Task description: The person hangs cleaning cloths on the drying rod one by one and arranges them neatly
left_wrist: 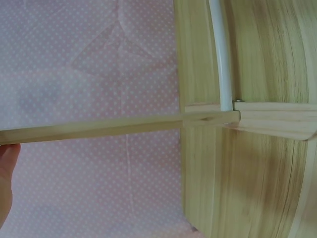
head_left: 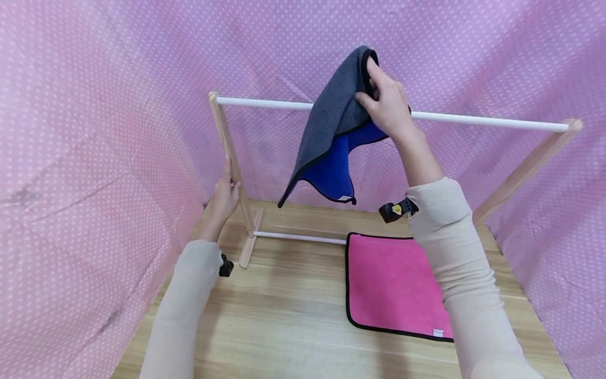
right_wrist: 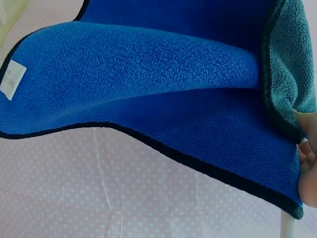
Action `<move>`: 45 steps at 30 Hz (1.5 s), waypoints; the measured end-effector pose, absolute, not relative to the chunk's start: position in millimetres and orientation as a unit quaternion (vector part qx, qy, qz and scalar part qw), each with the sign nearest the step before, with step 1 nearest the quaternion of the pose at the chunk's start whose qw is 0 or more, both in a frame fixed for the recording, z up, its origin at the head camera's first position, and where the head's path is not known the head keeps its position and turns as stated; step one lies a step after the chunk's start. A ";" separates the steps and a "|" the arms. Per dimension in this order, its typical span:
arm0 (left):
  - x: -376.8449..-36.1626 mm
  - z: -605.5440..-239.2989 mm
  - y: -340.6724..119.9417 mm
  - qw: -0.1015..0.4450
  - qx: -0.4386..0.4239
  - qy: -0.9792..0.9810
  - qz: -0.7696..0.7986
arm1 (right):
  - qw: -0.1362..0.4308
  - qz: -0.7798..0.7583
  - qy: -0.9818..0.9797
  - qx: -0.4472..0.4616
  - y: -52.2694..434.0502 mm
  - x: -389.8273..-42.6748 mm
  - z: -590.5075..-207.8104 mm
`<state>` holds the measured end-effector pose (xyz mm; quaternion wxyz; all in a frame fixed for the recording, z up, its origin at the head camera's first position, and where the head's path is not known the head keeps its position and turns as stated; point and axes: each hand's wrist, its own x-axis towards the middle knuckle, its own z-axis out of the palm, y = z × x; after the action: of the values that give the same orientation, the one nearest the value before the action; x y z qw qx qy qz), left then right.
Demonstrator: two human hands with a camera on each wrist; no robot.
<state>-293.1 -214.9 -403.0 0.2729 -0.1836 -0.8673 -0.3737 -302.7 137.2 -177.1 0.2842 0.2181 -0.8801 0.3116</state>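
Holding the cloth (head_left: 331,131) high by one corner, the right hand (head_left: 385,108) pinches it just above the white bar (head_left: 487,122) of the wooden rack (head_left: 232,158). The cloth is grey on one side and blue on the other. Most of it hangs down on the near side, so it might slide off the bar. The left hand (head_left: 224,195) wraps round the rack's left post, arm stretched forward. A pink cloth (head_left: 393,279) lies flat on the desk (head_left: 284,305).
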 end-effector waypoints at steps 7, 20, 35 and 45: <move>-282.9 -403.3 -210.1 0.241 -0.168 -0.860 -0.416 | 0.289 0.313 -0.877 0.222 137.0 -303.0 -178.8; -246.8 -416.7 -182.5 0.323 -0.117 -0.804 -0.485 | 0.296 0.319 -0.870 0.230 136.2 -302.2 -181.3; -231.4 -384.9 -130.9 0.120 -0.144 -0.740 -0.647 | 0.304 0.314 -0.868 0.235 136.9 -304.8 -183.1; -257.1 -396.0 -114.5 0.050 -0.186 -0.644 -0.740 | 0.306 0.319 -0.867 0.231 136.4 -303.4 -183.3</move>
<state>-257.1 -114.5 -396.0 0.0503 -0.1864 -0.6439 -0.7403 -303.4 136.4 -183.3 0.3060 0.2309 -0.8668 0.3188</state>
